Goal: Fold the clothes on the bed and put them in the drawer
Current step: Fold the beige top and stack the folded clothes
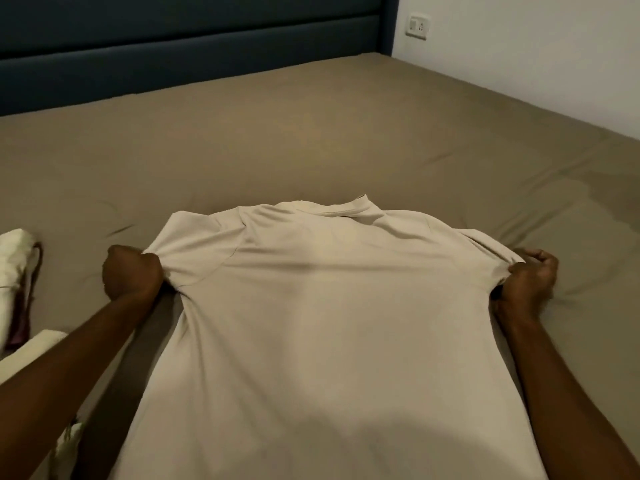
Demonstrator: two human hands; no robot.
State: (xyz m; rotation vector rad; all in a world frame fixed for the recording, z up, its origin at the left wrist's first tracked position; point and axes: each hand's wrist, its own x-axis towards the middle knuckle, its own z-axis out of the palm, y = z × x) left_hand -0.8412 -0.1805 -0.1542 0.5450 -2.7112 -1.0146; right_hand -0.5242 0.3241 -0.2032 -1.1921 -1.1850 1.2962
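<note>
A beige shirt (pixel 322 323) lies spread on the bed (pixel 311 140), its long axis running toward the dark headboard (pixel 190 46), collar at the far end. The left hand (pixel 133 271) and right hand (pixel 526 278) each clench a bunched sleeve.

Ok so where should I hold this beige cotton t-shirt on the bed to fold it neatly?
Grip the beige cotton t-shirt at its two sleeve seams, coming in from each outer side, as the left hand and right hand do. It lies spread flat, collar away, so those points pull it taut.
</note>
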